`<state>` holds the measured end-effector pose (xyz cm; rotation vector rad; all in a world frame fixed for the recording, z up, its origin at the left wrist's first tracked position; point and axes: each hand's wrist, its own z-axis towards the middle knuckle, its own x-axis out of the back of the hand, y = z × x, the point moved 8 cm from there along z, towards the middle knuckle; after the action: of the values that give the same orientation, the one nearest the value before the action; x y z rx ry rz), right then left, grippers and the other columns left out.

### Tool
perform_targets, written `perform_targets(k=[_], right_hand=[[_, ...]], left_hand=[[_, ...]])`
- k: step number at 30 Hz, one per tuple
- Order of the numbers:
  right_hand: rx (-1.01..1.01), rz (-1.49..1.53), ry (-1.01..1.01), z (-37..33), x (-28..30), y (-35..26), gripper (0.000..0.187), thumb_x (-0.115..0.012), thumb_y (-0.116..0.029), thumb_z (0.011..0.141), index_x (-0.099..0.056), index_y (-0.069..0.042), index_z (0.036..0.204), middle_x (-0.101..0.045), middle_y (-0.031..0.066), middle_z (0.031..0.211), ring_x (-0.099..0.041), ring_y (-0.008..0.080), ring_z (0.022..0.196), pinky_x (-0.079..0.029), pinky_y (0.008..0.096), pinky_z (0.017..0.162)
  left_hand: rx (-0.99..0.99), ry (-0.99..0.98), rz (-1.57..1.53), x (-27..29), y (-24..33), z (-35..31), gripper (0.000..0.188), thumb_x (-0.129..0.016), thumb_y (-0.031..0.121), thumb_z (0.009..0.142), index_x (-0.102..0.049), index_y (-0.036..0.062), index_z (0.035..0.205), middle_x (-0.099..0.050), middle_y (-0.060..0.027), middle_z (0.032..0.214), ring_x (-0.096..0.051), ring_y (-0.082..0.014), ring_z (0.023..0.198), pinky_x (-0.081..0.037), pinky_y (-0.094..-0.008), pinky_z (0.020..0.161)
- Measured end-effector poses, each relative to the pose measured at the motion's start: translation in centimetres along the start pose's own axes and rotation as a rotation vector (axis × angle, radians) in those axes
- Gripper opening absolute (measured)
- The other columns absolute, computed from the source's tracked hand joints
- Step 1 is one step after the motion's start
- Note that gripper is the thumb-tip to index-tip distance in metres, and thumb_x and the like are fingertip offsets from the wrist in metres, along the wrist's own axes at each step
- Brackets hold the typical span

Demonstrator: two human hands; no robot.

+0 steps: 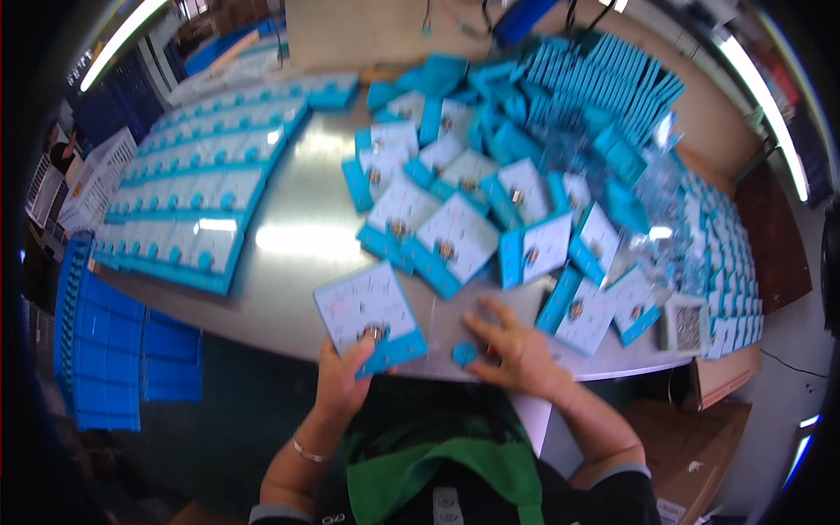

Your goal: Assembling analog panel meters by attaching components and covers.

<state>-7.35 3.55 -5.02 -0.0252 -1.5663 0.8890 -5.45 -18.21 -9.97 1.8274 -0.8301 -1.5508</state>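
Near the front edge of the metal table, my left hand [343, 378] grips a white-and-teal square card [366, 302] by its lower edge. The thumb lies over the teal band, close to a small brownish metallic piece [374, 333] on the card. To its right, my right hand [516, 354] hovers low with its fingers spread and nothing visible held in it. A small round teal disc [464, 353] lies on the table beside its fingertips. Just beyond both hands, several similar cards [457, 238] lie loosely overlapped, each with a small brownish piece.
Long teal-and-white rows of pieces [192, 197] cover the table's left side. Teal folded pieces [604, 83] are stacked at the back right, with clear plastic [564, 149] near them. More rows [731, 262] stand far right, by a small white box [685, 325]. Blue crates [101, 341] stand left.
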Motion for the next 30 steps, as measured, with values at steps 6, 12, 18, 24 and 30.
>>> perform_targets(k=[6,12,18,24,30], right_hand=[[0.036,0.011,0.039,-0.9,0.2,0.0,0.06,-0.074,-0.029,0.071,-0.053,-0.012,0.124,-0.043,0.0193,0.131,-0.065,0.0262,0.08,-0.053,0.0349,0.071],[0.058,0.074,-0.04,-0.9,-0.2,-0.6,0.06,-0.076,-0.027,0.07,-0.054,-0.012,0.124,-0.043,0.0166,0.131,-0.063,0.0212,0.073,-0.052,0.0302,0.068],[-0.055,0.123,-0.029,-0.3,0.6,0.4,0.068,-0.081,-0.012,0.059,-0.056,-0.011,0.122,-0.043,0.0132,0.131,-0.06,0.0178,0.068,-0.052,0.0287,0.064],[0.005,0.077,-0.039,0.7,0.0,-0.5,0.065,-0.081,-0.018,0.06,-0.056,-0.01,0.12,-0.044,0.0164,0.129,-0.062,0.0206,0.066,-0.052,0.0301,0.062],[-0.019,0.066,-0.068,-0.2,-0.2,-0.6,0.065,-0.081,-0.018,0.06,-0.057,-0.009,0.119,-0.045,0.016,0.128,-0.061,0.0193,0.064,-0.052,0.0286,0.061]], left_hand=[[0.016,-0.061,-0.044,-0.1,-1.0,-0.5,0.036,-0.061,0.01,0.08,-0.048,-0.0017,0.112,-0.06,-0.0134,0.097,-0.063,-0.0226,0.074,-0.055,-0.0353,0.057],[0.023,-0.05,-0.072,0.1,-0.6,-1.5,0.032,-0.061,0.007,0.081,-0.051,-0.0015,0.111,-0.061,-0.0128,0.099,-0.063,-0.0219,0.079,-0.056,-0.0354,0.06],[0.071,-0.003,0.041,-0.2,-1.5,-0.1,0.034,-0.063,0.011,0.081,-0.051,-0.0009,0.111,-0.061,-0.0126,0.1,-0.063,-0.0215,0.079,-0.055,-0.035,0.059],[0.045,-0.046,0.048,-0.1,-0.9,-0.5,0.029,-0.063,0.011,0.084,-0.053,0.0032,0.11,-0.062,-0.0076,0.102,-0.062,-0.0164,0.084,-0.054,-0.0297,0.057],[0.103,-0.044,0.077,-0.2,-1.0,-1.5,0.035,-0.064,0.012,0.083,-0.051,0.0016,0.114,-0.061,-0.0101,0.102,-0.062,-0.0186,0.084,-0.055,-0.0313,0.058]])
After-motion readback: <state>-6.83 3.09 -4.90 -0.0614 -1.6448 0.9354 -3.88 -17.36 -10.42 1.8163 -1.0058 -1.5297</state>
